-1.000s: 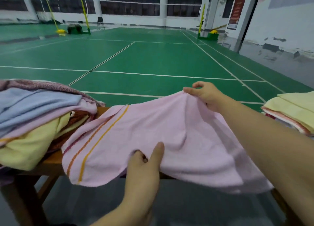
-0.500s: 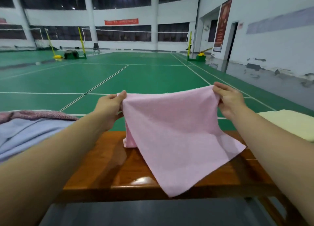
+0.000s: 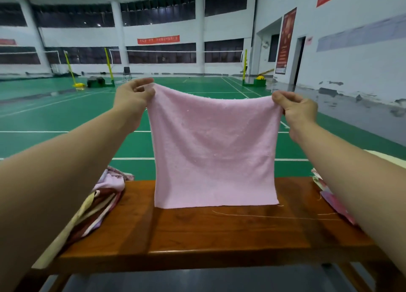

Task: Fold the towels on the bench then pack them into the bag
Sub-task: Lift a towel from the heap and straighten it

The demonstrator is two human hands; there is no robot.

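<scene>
Lifted since half a second ago, the pink towel (image 3: pixel 214 146) now hangs flat and upright in front of me, its lower edge at the wooden bench (image 3: pixel 219 232); before, it draped slanting across the top. I have my left hand (image 3: pixel 134 98) pinching the upper left corner and my right hand (image 3: pixel 295 109) pinching the upper right. Heaped towels (image 3: pixel 103 199) sit at the bench's left end, more cloth (image 3: pixel 331 195) at its right, and a loose thread (image 3: pixel 263 216) lies on the wood
</scene>
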